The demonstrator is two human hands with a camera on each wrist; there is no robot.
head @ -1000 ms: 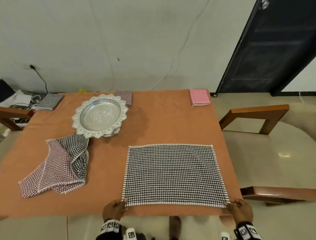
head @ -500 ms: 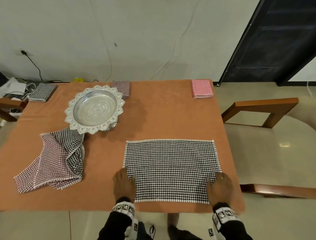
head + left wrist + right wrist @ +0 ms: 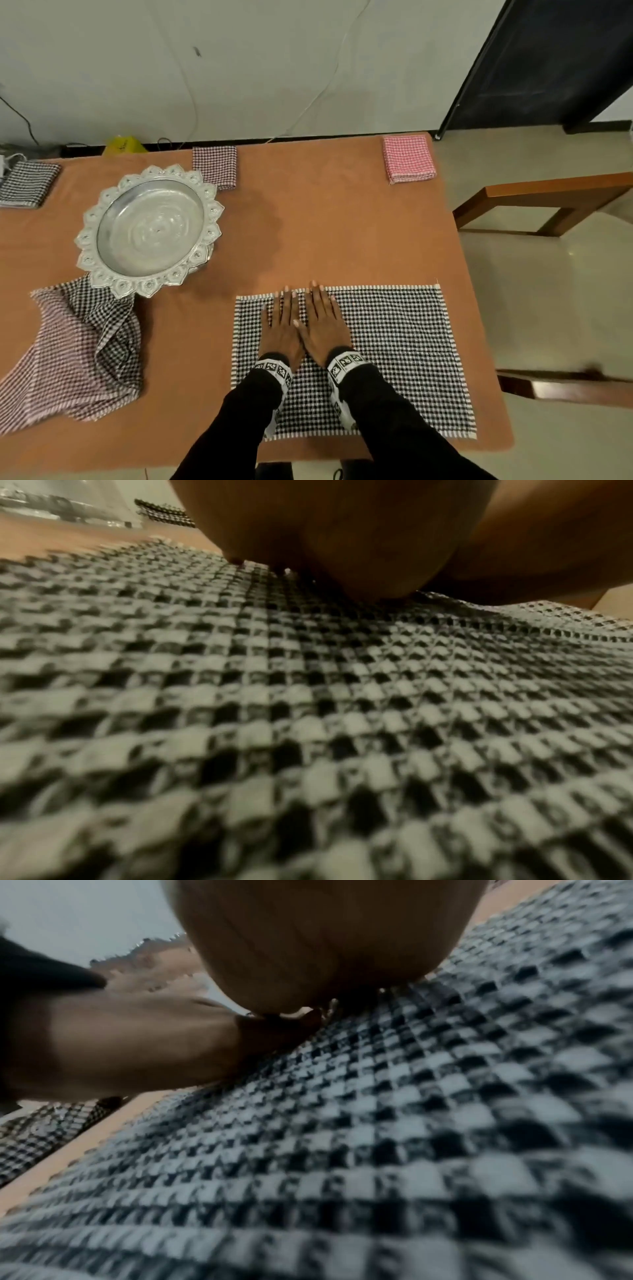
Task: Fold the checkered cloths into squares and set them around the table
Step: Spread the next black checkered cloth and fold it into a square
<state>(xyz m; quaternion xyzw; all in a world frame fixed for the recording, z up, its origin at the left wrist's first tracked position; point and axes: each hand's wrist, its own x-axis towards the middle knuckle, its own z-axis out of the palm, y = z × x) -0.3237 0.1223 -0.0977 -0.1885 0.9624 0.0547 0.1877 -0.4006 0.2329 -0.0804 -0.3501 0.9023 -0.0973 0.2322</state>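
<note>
A black-and-white checkered cloth (image 3: 394, 346) lies spread flat at the near right of the orange table (image 3: 325, 233). Both hands press flat on its far left part, side by side with fingers straight: left hand (image 3: 282, 322), right hand (image 3: 323, 322). The wrist views show the cloth's weave (image 3: 308, 723) (image 3: 411, 1123) close up under each palm. Three folded squares sit along the far edge: a black one (image 3: 27, 183), a maroon one (image 3: 215, 166) and a red one (image 3: 407, 159). A crumpled heap of a maroon and a black cloth (image 3: 78, 346) lies at the left.
An ornate silver tray (image 3: 149, 228) stands left of centre, its rim over the heap's corner. A wooden chair (image 3: 548, 205) stands to the right of the table, with another wooden frame (image 3: 565, 387) nearer. Cables and a yellow bag (image 3: 123, 145) lie by the far wall.
The hands left the cloth's near corners, slid forward over it and came together at its far left part. The head view has moved closer over the table.
</note>
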